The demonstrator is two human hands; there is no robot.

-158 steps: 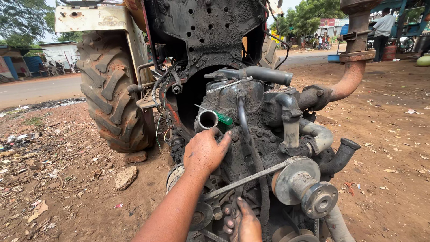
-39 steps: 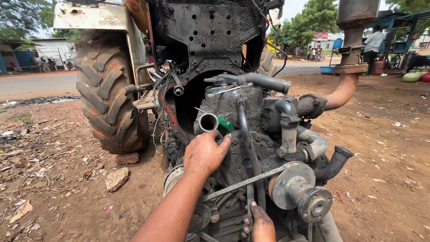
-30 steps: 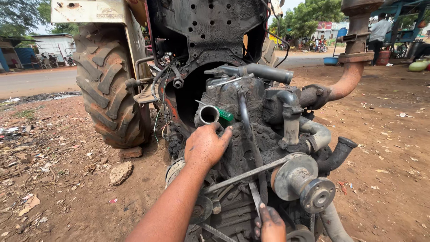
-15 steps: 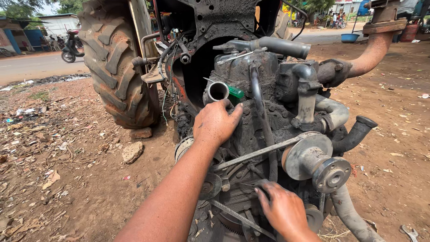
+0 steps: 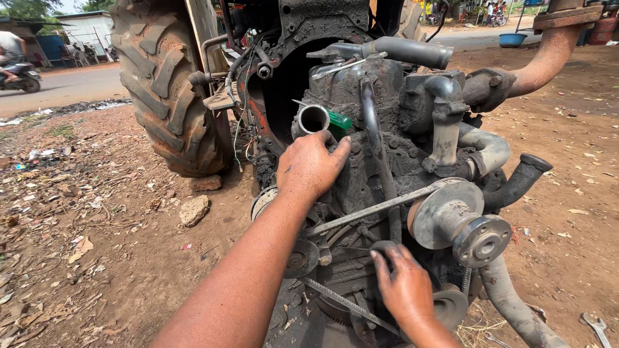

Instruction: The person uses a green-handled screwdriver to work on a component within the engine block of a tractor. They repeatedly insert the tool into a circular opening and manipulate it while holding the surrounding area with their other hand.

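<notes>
Left hand (image 5: 311,165) spread flat on the grimy engine block (image 5: 387,148), open pipe end (image 5: 313,120) just above its fingers, right hand (image 5: 403,287) lower down, fingers curled onto the black belt (image 5: 380,187), pulley (image 5: 451,216) just beside, tractor tyre (image 5: 167,84) off left.

A big lugged tractor tyre (image 5: 171,84) stands well left of the upper fingers (image 5: 335,151), with a flat stone (image 5: 193,209) on the dirt beneath. A wrench (image 5: 596,327) lies far right of the lower fingers (image 5: 385,261).
</notes>
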